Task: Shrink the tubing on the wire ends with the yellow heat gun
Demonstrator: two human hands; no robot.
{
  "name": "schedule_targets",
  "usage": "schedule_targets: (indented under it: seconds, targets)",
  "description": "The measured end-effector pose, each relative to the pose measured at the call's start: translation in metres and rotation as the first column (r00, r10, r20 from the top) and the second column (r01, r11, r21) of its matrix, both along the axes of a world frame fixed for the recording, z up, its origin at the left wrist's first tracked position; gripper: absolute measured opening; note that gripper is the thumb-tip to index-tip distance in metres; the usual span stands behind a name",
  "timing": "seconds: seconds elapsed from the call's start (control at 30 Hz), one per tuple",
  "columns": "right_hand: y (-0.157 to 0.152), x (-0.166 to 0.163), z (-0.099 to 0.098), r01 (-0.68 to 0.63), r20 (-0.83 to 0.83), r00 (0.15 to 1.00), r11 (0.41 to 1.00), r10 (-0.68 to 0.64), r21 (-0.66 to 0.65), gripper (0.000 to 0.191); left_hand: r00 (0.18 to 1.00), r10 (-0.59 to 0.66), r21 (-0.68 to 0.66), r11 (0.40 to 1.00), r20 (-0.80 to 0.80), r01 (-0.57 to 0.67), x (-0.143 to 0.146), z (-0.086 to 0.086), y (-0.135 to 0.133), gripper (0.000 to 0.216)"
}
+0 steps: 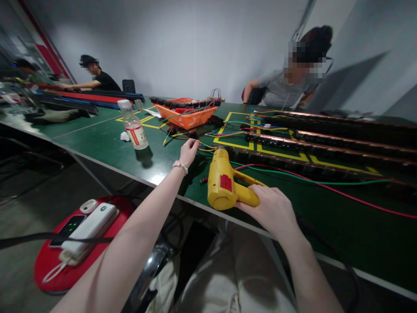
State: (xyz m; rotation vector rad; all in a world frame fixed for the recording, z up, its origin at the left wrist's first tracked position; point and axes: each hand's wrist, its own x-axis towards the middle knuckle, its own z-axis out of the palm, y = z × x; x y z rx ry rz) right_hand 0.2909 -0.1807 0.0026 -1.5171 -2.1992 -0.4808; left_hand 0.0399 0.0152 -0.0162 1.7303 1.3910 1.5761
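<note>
The right hand (272, 208) is wrapped around the handle of the yellow gun (224, 178), held above the near edge of the green table (97, 145); the left hand (189, 153) has thumb and fingers drawn together in a pinch on the ends of some yellow wires (207, 149). What matters here is how the gun's nozzle (221, 149) lies to that pinch: it sits just to the right of the left fingertips and slightly nearer the person. The gun's barrel points away from the body, across the table, while its handle runs off to the right into the palm. The wires run roughly sideways, from the left fingertips toward the nearest bar (276, 160), so the barrel's long axis lies crosswise to them, and their right part passes close to the nozzle. Whether nozzle and wires touch cannot be told, as the gun covers that spot. The left hand is the nearer to the wire ends; the right reaches that place only through the gun. The orange basket (187, 118) stands beyond the left hand.
</note>
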Motion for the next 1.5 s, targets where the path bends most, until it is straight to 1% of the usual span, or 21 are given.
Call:
schedule_targets:
  seconds: [0.07, 0.2, 0.27, 0.37, 0.53, 0.63, 0.73, 0.97, 1.07, 1.2, 1.3, 1.37, 1.5]
  targets:
    - [-0.001, -0.002, 0.0, -0.001, 0.022, 1.0, 1.0, 0.001, 0.004, 0.049, 1.0, 0.007, -0.014, 1.0, -0.004, -0.007, 0.0, -0.001, 0.001, 0.022]
    - [-0.004, -0.009, -0.002, -0.001, 0.056, 0.998, 1.0, -0.001, 0.024, 0.049, 0.993, 0.092, -0.026, 0.995, -0.071, -0.094, 0.0, -0.002, 0.002, 0.023]
    - [-0.005, -0.014, -0.004, 0.004, 0.065, 0.998, 0.999, -0.007, 0.041, 0.049, 0.99, 0.113, -0.034, 0.993, -0.089, -0.117, 0.0, -0.002, 0.002, 0.025]
    - [-0.006, -0.025, -0.006, 0.004, 0.065, 0.998, 0.998, -0.008, 0.059, 0.05, 0.994, 0.097, -0.057, 0.993, -0.058, -0.101, 0.0, -0.002, 0.003, 0.031]
    - [-0.001, -0.05, -0.009, -0.04, 0.029, 0.999, 0.997, 0.038, 0.071, 0.052, 0.997, 0.034, -0.097, 0.995, 0.074, -0.027, -0.003, -0.005, 0.01, 0.034]
    - [0.003, -0.063, -0.011, -0.044, 0.019, 0.999, 0.996, 0.042, 0.081, 0.054, 0.997, 0.033, -0.134, 0.991, 0.073, -0.023, -0.005, -0.004, 0.013, 0.032]
    - [0.004, -0.069, -0.012, -0.03, 0.003, 1.0, 0.996, 0.03, 0.088, 0.053, 0.997, 0.044, -0.168, 0.985, 0.068, -0.032, -0.006, -0.001, 0.012, 0.028]
    - [0.001, -0.058, -0.008, -0.048, -0.014, 0.999, 0.998, 0.049, 0.037, 0.053, 0.997, 0.066, -0.182, 0.982, 0.048, -0.057, -0.002, 0.001, 0.009, 0.024]
    - [0.002, -0.049, -0.006, -0.049, -0.023, 0.998, 0.998, 0.05, 0.024, 0.053, 0.992, 0.057, -0.192, 0.981, 0.109, -0.035, -0.001, -0.001, 0.009, 0.022]
    - [0.003, -0.035, -0.007, -0.024, -0.015, 1.0, 0.999, 0.024, 0.029, 0.054, 0.974, 0.017, -0.2, 0.979, 0.227, 0.029, 0.001, -0.004, 0.01, 0.019]
    - [0.001, -0.023, -0.007, -0.005, -0.004, 1.0, 0.999, 0.005, 0.051, 0.055, 0.967, -0.005, -0.18, 0.982, 0.256, 0.053, 0.002, -0.005, 0.01, 0.015]
    - [-0.001, -0.018, -0.008, 0.021, 0.008, 1.0, 0.998, -0.022, 0.061, 0.055, 0.973, -0.018, -0.167, 0.984, 0.229, 0.057, 0.001, -0.005, 0.009, 0.017]
    - [-0.004, -0.014, -0.008, 0.061, 0.035, 0.997, 0.995, -0.064, 0.08, 0.055, 0.993, -0.076, -0.165, 0.982, 0.093, 0.091, -0.001, -0.007, 0.009, 0.023]
